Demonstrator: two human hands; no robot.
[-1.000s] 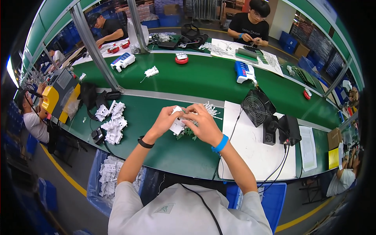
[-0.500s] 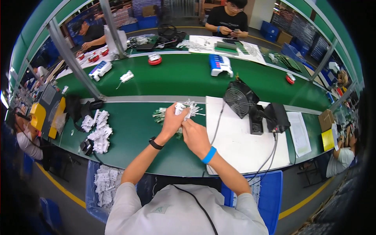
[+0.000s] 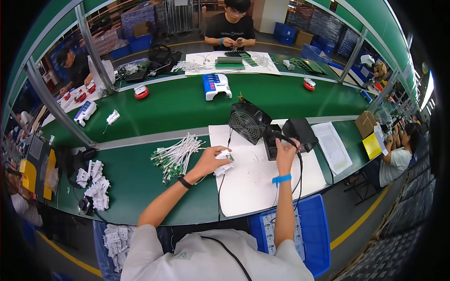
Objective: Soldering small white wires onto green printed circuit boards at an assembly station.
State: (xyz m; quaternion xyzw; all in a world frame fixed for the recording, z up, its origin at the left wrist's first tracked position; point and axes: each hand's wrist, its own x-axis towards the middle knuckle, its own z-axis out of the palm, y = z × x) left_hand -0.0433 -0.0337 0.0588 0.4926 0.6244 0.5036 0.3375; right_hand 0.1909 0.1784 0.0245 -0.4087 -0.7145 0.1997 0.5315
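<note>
Reader: Where does the white plastic part lie relative to the hands?

Author: At the fingertips of the left hand, on their right side, over the white board near its left edge. Whether it touches the board cannot be told.

Reader: And the state of that hand?

Author: Its fingers and thumb are nearly closed, back upward, gripping the part; a little green shows at the part's upper right.

Reader: The right hand?

Author: It is well apart from the part, to the right and a little nearer the top, with its fingers bent at a black corded tool. Whether they are closed around the tool cannot be told. The black stand is just beside the hand, on its left.

Reader: What surrounds them?

Author: A fan stands beyond the part and slightly to its right. Left of the part, beyond the left forearm, a bundle of white wires with green ends rests on the green table. A pile of white parts lies farther left.
</note>
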